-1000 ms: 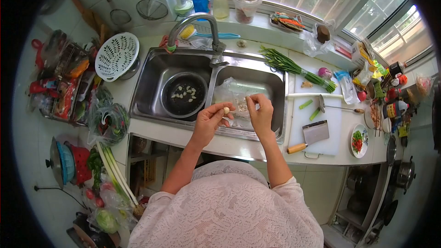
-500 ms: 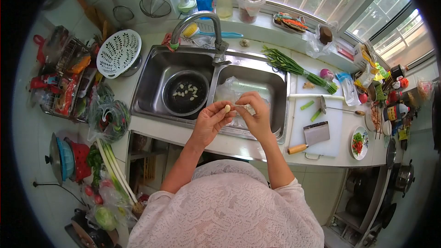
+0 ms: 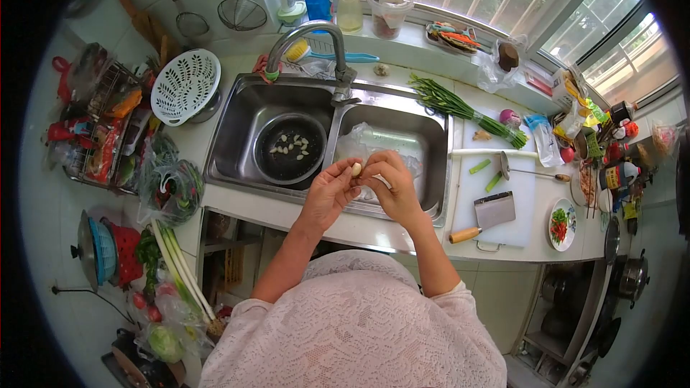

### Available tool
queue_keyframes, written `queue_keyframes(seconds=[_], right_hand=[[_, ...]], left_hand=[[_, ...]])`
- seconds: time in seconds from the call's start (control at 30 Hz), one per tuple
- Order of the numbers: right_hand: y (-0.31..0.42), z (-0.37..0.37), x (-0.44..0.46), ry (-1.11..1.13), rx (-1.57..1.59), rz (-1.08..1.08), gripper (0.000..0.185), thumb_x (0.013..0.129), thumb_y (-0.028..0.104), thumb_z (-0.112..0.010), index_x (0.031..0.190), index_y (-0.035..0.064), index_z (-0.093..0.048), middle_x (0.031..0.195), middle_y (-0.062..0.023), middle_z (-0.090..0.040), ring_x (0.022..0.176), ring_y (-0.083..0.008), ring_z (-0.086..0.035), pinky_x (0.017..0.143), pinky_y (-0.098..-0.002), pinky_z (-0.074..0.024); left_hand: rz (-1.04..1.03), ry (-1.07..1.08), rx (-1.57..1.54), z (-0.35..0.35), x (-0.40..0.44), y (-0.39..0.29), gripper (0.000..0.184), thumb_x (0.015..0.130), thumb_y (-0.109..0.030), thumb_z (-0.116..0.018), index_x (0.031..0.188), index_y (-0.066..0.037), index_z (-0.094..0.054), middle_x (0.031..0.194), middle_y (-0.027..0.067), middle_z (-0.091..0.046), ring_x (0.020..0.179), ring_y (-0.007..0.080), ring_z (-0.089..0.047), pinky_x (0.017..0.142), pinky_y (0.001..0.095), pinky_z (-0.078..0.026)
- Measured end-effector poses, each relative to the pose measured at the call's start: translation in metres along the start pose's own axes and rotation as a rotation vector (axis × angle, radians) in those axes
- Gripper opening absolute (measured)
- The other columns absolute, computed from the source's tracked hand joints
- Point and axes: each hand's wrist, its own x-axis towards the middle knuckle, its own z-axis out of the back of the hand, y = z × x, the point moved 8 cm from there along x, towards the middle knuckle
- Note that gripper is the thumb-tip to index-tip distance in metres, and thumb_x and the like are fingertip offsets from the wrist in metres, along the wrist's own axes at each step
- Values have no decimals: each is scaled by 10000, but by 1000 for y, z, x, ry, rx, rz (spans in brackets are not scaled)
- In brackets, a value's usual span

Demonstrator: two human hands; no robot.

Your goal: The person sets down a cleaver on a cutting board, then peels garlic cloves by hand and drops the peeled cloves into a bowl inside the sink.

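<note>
Standing here, I see a person at the stainless-steel double sink (image 3: 241,90) set into the white-tiled table (image 3: 287,206). The left hand (image 3: 325,192) pinches a small, pale, rounded garlic clove (image 3: 356,169) between thumb and fingers, one end poking up, probably so that the other hand can get at its surface. The right hand (image 3: 397,188) has its fingers bent and drawn close beside the clove; whether those fingertips grip a scrap of skin, I cannot tell.

Both hands are over the near part of the right basin, above a crumpled, clear plastic bag (image 3: 352,142), which looks well placed to catch anything that drops. In the left basin sits a dark, round, shallow bowl (image 3: 289,174) with bare, pale cloves (image 3: 289,145) in its middle, within easy reach of the left hand and apart from the bag, seemingly to keep them clean.

Off to the right, a broad steel cleaver with a wooden handle (image 3: 494,208) lies flat on a white rectangular cutting board (image 3: 516,233), leaving both hands free for the clove.
</note>
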Motion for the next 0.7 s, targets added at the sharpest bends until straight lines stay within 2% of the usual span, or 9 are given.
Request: queue_keyframes(seconds=[0.17,0.23,0.27,0.33,0.47,0.53,0.57,0.63,0.7], right_hand=[[-25,11,-14,-106,72,-55,112,728,-37,-624,806,19,-567,905,-103,-552,836,-279,-516,755,-351,-412],[-48,20,-20,-170,-80,-202,130,733,-48,-612,838,13,-565,926,-107,-557,854,-283,-522,770,-350,-414],[-54,20,-22,-169,-80,-203,130,733,-48,-612,838,13,-565,926,-107,-557,854,-283,-522,770,-350,-414],[-39,32,-20,-347,-316,-107,144,770,-33,-591,906,7,-565,896,-115,-555,877,-272,-523,785,-341,-413],[-38,27,-18,-377,-118,-236,152,821,4,-579,972,10,-566,872,-121,-558,855,-230,-537,771,-329,-427],[-40,3,-18,-129,68,-276,152,855,43,-580,1002,8,-565,828,-117,-581,752,-190,-567,685,-303,-457],[-36,0,-19,-122,70,-275,152,855,43,-580,1002,8,-565,828,-117,-581,752,-190,-567,685,-303,-457],[-35,-30,-24,126,121,-369,150,865,63,-589,1000,2,-564,779,-104,-603,639,-161,-573,585,-274,-463],[-31,-35,-22,72,125,-306,155,867,75,-597,998,1,-561,734,-88,-611,601,-136,-567,541,-262,-451]], left_hand=[[11,-50,-17,2,0,-1,234,937,-134,-524,1148,-42,-564,1025,79,-633,829,94,-591,723,214,-520],[15,-61,-22,4,0,-1,235,940,-144,-522,1145,-41,-572,1028,89,-638,826,92,-592,720,212,-521],[10,-60,-18,3,0,-1,236,942,-149,-519,1146,-42,-572,1021,92,-640,818,92,-594,720,214,-523],[5,-59,-15,2,-1,-2,237,944,-153,-516,1147,-43,-571,1014,96,-642,810,92,-596,719,216,-526],[-20,-105,69,6,-2,0,210,947,-163,-514,1106,-39,-574,937,76,-651,749,91,-603,694,213,-529],[-41,-125,112,8,-1,3,195,948,-166,-514,1085,-37,-567,897,62,-651,729,89,-603,677,210,-525],[-104,-137,220,8,-1,1,179,951,-172,-511,1071,-43,-541,866,40,-633,711,76,-590,651,205,-509],[-167,-152,323,12,-3,2,166,954,-179,-507,1057,-50,-515,835,18,-615,693,63,-576,625,199,-493],[-251,-225,544,19,-6,-4,133,952,-160,-503,1036,-59,-482,791,0,-587,659,55,-548,574,198,-453]])
